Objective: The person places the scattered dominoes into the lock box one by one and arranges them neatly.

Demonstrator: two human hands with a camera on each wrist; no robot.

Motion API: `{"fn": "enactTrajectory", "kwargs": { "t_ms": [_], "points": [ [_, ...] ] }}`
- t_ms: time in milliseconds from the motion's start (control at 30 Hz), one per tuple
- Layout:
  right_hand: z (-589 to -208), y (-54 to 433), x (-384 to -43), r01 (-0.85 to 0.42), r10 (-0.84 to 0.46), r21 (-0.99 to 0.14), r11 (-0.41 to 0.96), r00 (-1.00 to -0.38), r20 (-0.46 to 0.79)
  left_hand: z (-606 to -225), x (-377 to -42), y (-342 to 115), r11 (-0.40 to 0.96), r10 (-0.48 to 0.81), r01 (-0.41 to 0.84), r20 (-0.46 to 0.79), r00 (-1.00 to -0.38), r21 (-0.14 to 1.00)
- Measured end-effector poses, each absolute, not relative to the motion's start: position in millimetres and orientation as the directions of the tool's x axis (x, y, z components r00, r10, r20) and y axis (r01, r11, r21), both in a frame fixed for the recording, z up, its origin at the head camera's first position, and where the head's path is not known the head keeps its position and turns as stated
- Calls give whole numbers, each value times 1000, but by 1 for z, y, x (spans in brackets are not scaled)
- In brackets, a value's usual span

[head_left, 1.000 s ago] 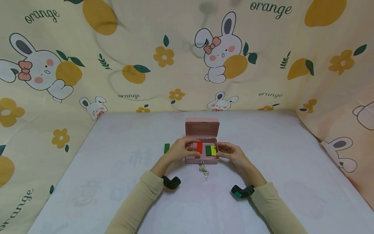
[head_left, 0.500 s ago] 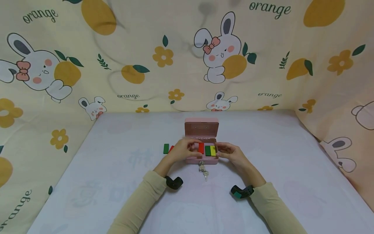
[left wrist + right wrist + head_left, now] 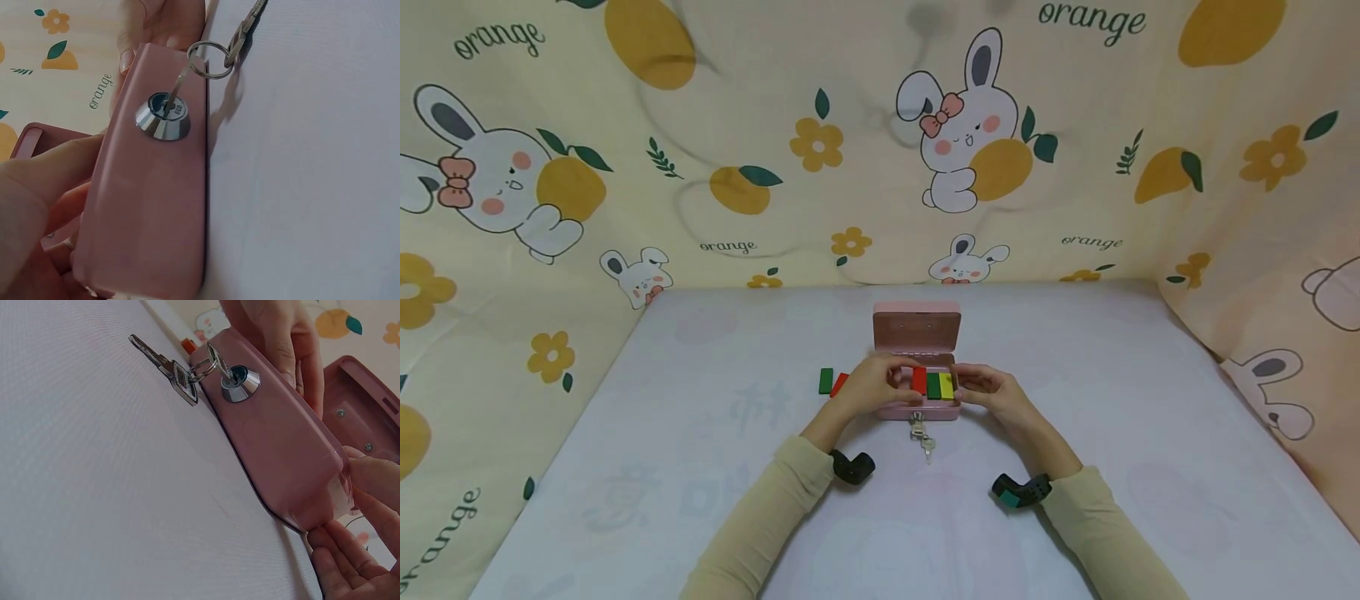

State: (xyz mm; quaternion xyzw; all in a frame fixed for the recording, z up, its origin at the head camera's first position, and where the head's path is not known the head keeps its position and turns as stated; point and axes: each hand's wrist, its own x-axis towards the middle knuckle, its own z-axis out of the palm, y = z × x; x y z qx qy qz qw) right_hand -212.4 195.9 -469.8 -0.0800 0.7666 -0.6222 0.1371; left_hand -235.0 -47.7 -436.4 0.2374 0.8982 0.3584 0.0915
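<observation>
A small pink metal cash box (image 3: 916,333) stands on the table with its lid raised. Inside, a dark green block (image 3: 933,386) and a yellow block (image 3: 947,386) lie side by side at the right. My left hand (image 3: 867,386) reaches over the box's left wall and pinches a red block (image 3: 919,380) between thumb and fingers, close beside the green one. At the right end, my right hand (image 3: 1000,397) holds the box wall, thumb at the rim and fingers low on the outside in the right wrist view (image 3: 369,562). The left part of the interior is hidden by my left hand.
Left of the box, a green block (image 3: 826,381) lies on the white table cloth (image 3: 715,467), with a red block (image 3: 840,384) partly hidden by my left hand. Keys (image 3: 928,447) hang from the front lock (image 3: 164,117) on a ring. A printed curtain stands behind.
My left hand has shifted right with the red block, closing the gap to the green block. The red block on the table has come into view. My right hand stays in place.
</observation>
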Motion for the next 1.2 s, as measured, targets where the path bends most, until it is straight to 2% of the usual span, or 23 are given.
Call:
{"fn": "enactTrajectory", "kwargs": {
  "t_ms": [867,1200],
  "points": [
    [-468,196,-211,46,-295,-973,225,-949,-113,-439,-237,-40,734,427,336,-16,-904,591],
    [-468,196,-211,38,-298,-974,224,-949,-105,-440,-238,-34,822,398,337,-40,-917,460]
  ]
}}
